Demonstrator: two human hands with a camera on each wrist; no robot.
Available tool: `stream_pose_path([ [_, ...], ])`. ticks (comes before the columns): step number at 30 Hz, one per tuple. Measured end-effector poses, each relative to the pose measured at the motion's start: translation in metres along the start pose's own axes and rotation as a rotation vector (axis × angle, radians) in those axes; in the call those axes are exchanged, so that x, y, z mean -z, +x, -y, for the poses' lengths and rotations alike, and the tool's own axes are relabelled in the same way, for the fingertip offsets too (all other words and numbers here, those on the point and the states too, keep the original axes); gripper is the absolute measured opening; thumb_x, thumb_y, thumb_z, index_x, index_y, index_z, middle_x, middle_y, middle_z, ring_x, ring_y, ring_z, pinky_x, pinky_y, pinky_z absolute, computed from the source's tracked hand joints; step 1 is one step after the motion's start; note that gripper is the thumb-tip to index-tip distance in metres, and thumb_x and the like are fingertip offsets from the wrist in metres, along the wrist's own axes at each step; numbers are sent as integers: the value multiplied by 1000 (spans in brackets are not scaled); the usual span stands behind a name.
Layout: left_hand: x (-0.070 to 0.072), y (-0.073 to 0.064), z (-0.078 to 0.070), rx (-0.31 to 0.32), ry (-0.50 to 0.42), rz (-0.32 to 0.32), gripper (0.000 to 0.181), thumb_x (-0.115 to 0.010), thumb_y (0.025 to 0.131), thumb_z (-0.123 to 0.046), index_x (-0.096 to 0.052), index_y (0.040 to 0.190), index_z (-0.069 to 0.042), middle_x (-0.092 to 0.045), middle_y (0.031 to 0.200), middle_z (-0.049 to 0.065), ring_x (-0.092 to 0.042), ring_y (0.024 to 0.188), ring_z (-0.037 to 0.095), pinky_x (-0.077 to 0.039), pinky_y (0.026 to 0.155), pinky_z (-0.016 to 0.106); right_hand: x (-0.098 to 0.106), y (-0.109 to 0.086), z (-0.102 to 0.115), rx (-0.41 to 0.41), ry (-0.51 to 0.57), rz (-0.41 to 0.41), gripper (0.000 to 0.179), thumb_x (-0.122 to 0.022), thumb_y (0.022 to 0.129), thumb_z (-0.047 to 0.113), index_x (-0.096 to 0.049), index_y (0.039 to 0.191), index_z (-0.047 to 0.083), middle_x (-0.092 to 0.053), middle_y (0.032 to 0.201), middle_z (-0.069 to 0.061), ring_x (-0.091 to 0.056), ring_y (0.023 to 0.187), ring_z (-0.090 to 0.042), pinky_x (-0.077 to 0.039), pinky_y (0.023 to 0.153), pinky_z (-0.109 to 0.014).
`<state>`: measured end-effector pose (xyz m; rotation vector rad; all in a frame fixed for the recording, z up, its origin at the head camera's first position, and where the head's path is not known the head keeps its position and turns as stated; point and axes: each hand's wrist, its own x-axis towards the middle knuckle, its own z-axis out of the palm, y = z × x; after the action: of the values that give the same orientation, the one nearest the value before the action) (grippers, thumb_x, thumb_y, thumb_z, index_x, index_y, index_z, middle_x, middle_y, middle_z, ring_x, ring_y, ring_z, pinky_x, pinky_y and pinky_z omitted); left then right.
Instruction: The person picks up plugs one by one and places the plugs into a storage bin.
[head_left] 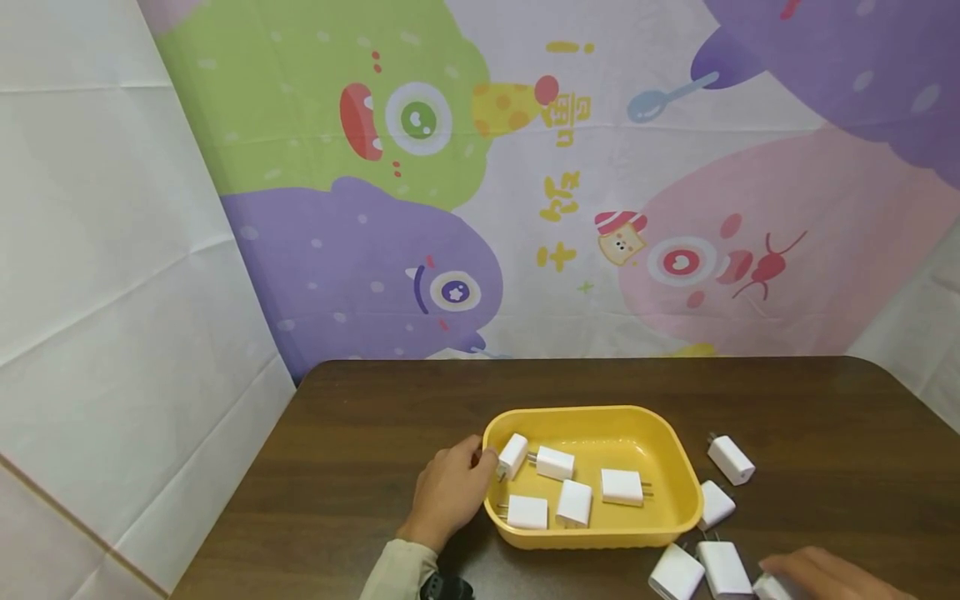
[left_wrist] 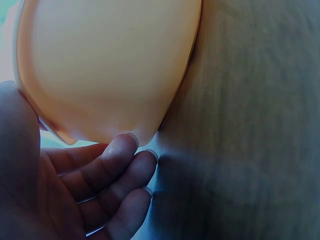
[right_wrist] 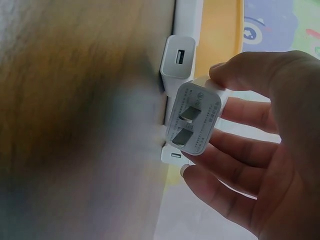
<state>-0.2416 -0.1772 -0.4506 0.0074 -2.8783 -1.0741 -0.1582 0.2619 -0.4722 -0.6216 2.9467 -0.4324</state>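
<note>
My left hand [head_left: 452, 490] holds the left end of a yellow plastic tray [head_left: 592, 538], thumb at the rim and fingers against the outer wall, as the left wrist view shows. In the tray lie several white USB charger plugs [head_left: 622, 487], spread toward its left and middle. At the lower right, my right hand [head_left: 836, 575] pinches another white charger plug [right_wrist: 196, 117] between thumb and fingers. Its two flat metal prongs face the right wrist camera. Part of this hand is cut off by the head view's lower edge.
More white chargers rest on the dark wooden table [head_left: 360, 467] right of the tray: one charger [head_left: 731, 460] farther back, another charger [head_left: 717, 505] right at the tray's side, and two nearer the front. A cartoon-printed cloth [head_left: 540, 333] hangs behind the table, with white panels at the sides.
</note>
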Motion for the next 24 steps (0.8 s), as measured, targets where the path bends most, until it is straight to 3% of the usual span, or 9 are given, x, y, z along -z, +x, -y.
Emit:
stream_pose_path([
  [8, 1, -2, 0, 1, 3, -6, 27, -50, 99, -36, -53, 78, -20, -47, 63, -2, -46, 57, 16, -34, 55, 34, 5, 6, 25, -240, -41, -57, 57, -64, 81, 72, -68, 112, 24, -63, 102, 12, -58, 79, -6, -56, 70, -39],
  [14, 2, -3, 0, 3, 4, -4, 27, -50, 99, -36, -54, 78, -20, -48, 63, -2, -46, 57, 16, -34, 55, 35, 14, 11, 39, -209, -114, -188, 47, -72, 79, 66, -68, 109, 30, -62, 101, 16, -59, 79, -5, -55, 67, -37],
  [24, 1, -1, -1, 4, 4, 4, 26, -49, 99, -36, -54, 79, -20, -48, 64, -2, -47, 58, 16, -34, 56, 35, 29, 22, 54, -239, -70, -125, 53, -74, 77, 65, -67, 112, 25, -64, 107, 8, -59, 79, -11, -57, 72, -45],
])
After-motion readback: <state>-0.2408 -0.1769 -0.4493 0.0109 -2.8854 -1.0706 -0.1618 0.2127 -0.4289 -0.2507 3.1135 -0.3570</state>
